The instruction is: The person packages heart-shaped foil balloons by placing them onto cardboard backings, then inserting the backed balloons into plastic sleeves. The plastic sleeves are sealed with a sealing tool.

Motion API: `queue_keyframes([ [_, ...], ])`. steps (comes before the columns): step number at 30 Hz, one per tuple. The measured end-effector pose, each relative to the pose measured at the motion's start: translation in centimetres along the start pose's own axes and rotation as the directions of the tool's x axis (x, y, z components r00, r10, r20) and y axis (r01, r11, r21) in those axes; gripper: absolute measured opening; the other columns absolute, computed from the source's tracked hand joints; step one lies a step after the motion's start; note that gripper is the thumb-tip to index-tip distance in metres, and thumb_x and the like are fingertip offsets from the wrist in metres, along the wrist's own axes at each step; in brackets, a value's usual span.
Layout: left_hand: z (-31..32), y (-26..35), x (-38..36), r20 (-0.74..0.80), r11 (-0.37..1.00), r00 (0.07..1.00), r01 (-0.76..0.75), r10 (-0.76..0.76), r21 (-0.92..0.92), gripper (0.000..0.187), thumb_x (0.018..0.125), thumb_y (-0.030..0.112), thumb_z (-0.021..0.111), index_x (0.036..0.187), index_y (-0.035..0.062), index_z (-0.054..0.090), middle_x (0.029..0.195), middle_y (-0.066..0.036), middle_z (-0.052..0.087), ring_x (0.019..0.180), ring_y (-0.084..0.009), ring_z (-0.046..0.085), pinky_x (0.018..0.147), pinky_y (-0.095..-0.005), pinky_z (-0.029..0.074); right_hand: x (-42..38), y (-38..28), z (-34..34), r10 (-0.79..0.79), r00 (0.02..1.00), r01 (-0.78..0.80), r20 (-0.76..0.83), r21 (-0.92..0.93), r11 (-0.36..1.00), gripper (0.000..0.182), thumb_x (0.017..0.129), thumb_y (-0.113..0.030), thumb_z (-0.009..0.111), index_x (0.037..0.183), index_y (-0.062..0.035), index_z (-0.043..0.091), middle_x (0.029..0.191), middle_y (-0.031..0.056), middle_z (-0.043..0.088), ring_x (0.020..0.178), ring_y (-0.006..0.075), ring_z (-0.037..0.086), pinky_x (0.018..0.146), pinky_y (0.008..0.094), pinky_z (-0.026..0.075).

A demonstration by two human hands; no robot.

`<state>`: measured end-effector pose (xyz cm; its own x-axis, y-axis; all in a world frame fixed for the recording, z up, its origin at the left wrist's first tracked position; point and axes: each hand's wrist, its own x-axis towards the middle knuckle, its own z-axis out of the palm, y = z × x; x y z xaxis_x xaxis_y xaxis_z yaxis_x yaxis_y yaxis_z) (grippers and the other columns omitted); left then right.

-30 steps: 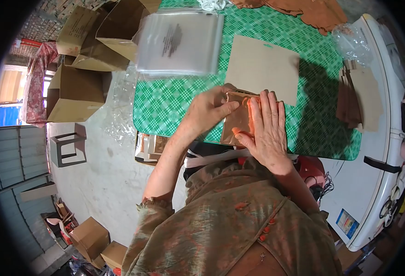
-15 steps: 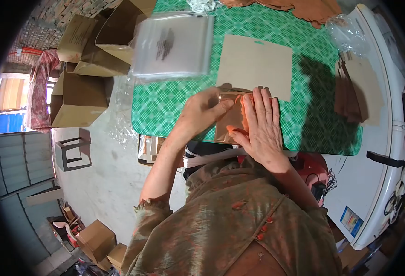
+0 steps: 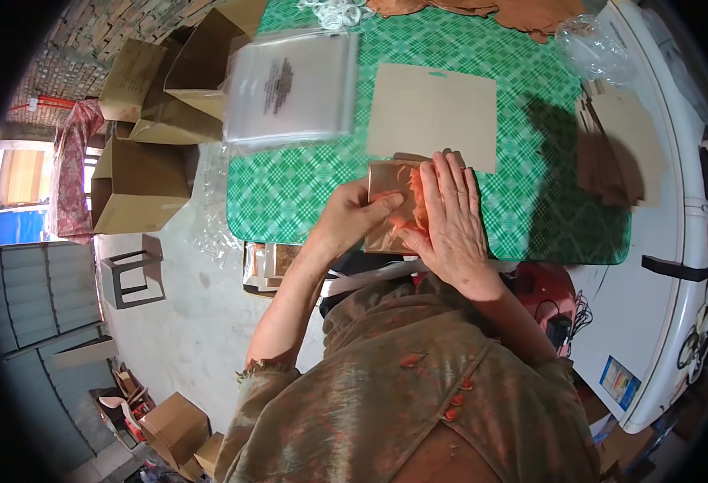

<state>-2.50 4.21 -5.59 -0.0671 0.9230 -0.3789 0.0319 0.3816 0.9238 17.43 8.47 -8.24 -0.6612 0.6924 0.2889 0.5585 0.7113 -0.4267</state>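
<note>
A flat, shiny brown packet (image 3: 386,179) lies at the front edge of the green checked table. My left hand (image 3: 351,219) pinches its left edge between thumb and fingers. Orange material with a ragged edge (image 3: 416,197) shows on the packet, partly covered by my right hand (image 3: 453,211). That hand lies flat over the packet's right side, fingers stretched out and thumb apart; what is under the palm is hidden. Just beyond both hands, a beige card (image 3: 432,113) with a hanger slot rests on the table.
Clear plastic sleeves (image 3: 290,90) are stacked at the table's left. Brown cloth (image 3: 483,8) lies along the far edge, near a crumpled clear bag (image 3: 591,48). More beige cards (image 3: 631,145) with brown pieces lie at right on a white surface. Open cardboard boxes (image 3: 141,181) stand at left.
The view has shifted slightly. My left thumb still presses on the packet's left part, and the right hand stays flat over the orange material; little else differs.
</note>
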Motion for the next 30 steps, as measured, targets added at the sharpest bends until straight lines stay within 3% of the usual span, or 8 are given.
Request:
queue_keyframes([
  [2, 0.7, 0.3, -0.5, -0.044, 0.996, 0.999, -0.024, 0.021, -0.086, 0.022, 0.096, 0.019, 0.073, 0.103, -0.002, 0.072, 0.081, 0.001, 0.068, 0.069, -0.0022, 0.055, 0.059, -0.0212, 0.044, 0.0, 0.3, -0.3, -0.004, 0.998, 0.006, -0.055, 0.042, 0.999, 0.082, 0.095, -0.039, 0.064, 0.155, 0.0034, 0.027, 0.159, 0.0264, 0.027, 0.149, 0.0423, 0.024, 0.122, 0.0534, 0.021],
  [8, -1.7, 0.4, -1.5, -0.05, 0.999, 0.998, -0.04, 0.04, -0.007, 0.018, 0.097, 0.012, 0.069, 0.109, -0.0005, 0.073, 0.09, -0.004, 0.073, 0.078, -0.0055, 0.063, 0.07, -0.0234, 0.051, -1.3, 2.7, -2.0, 0.247, 0.956, -0.081, -0.159, 0.667, 0.741, 0.075, 0.095, -0.017, 0.067, 0.156, 0.0002, 0.026, 0.157, 0.0213, 0.034, 0.147, 0.0341, 0.034, 0.118, 0.044, 0.03],
  [11, -1.0, 1.6, -1.9, -0.111, 0.754, 0.773, -0.559, 0.624, 0.346, 0.012, 0.094, 0.009, 0.071, 0.103, 0.001, 0.075, 0.095, -0.009, 0.076, 0.085, -0.0132, 0.07, 0.077, -0.0266, 0.054, -0.6, 2.9, -3.8, 0.29, 0.95, -0.067, -0.114, 0.834, 0.548, 0.075, 0.094, -0.009, 0.069, 0.156, -0.0012, 0.027, 0.152, 0.0183, 0.043, 0.142, 0.0305, 0.042, 0.116, 0.0429, 0.034],
  [12, -0.8, 2.5, -1.6, -0.061, 0.662, 0.698, -0.643, 0.714, 0.385, 0.017, 0.084, 0.002, 0.074, 0.1, 0.0019, 0.076, 0.101, -0.012, 0.077, 0.101, -0.0249, 0.071, 0.089, -0.0331, 0.054, -0.2, 3.0, -4.4, 0.26, 0.958, -0.044, -0.121, 0.833, 0.551, 0.076, 0.093, -0.008, 0.069, 0.156, -0.0014, 0.027, 0.15, 0.0179, 0.046, 0.14, 0.0304, 0.044, 0.115, 0.0425, 0.034],
  [14, -1.0, 2.3, -0.7, 0.089, 0.466, 0.572, -0.74, 0.816, 0.485, 0.02, 0.078, 0.002, 0.077, 0.098, 0.0025, 0.076, 0.104, -0.011, 0.076, 0.111, -0.0294, 0.067, 0.095, -0.0393, 0.053, -0.1, 2.7, -5.7, 0.256, 0.964, -0.066, -0.079, 0.856, 0.514, 0.074, 0.091, -0.003, 0.07, 0.154, -0.0018, 0.032, 0.144, 0.0174, 0.053, 0.134, 0.0284, 0.051, 0.112, 0.0397, 0.038],
  [17, -1.4, -0.3, -0.2, 0.186, 0.36, 0.537, -0.745, 0.823, 0.562, 0.027, 0.07, 0.0, 0.077, 0.096, 0.0047, 0.076, 0.112, -0.009, 0.074, 0.124, -0.0352, 0.06, 0.101, -0.0453, 0.05, -1.8, 3.6, -5.1, 0.267, 0.964, -0.2, 0.021, 0.719, 0.666, 0.071, 0.087, 0.0, 0.069, 0.151, -0.0012, 0.038, 0.142, 0.0184, 0.055, 0.131, 0.0264, 0.053, 0.111, 0.0375, 0.039],
  [23, -0.9, -3.2, -1.8, 0.201, 0.358, 0.601, -0.676, 0.773, 0.643, 0.032, 0.07, 0.001, 0.074, 0.102, 0.0061, 0.073, 0.128, -0.011, 0.065, 0.125, -0.0354, 0.057, 0.103, -0.047, 0.049, -5.1, 2.8, -3.6, 0.097, 0.995, -0.097, 0.017, 0.35, 0.932, 0.079, 0.074, 0.003, 0.073, 0.147, -0.0017, 0.044, 0.137, 0.0185, 0.053, 0.13, 0.035, 0.049, 0.109, 0.0445, 0.04],
  [30, -2.0, -3.5, -4.5, 0.246, 0.438, 0.742, -0.593, 0.624, 0.676, 0.087, 0.07, 0.016, 0.08, 0.148, 0.0049, 0.044, 0.152, -0.02, 0.046, 0.141, -0.0412, 0.042, 0.12, -0.0537, 0.031, -5.1, 1.8, -3.5, -0.036, 0.999, 0.033, 0.021, 0.143, 0.989, 0.087, 0.071, -0.007, 0.083, 0.147, -0.0008, 0.042, 0.13, 0.0169, 0.059, 0.136, 0.0342, 0.043, 0.112, 0.0501, 0.033],
])
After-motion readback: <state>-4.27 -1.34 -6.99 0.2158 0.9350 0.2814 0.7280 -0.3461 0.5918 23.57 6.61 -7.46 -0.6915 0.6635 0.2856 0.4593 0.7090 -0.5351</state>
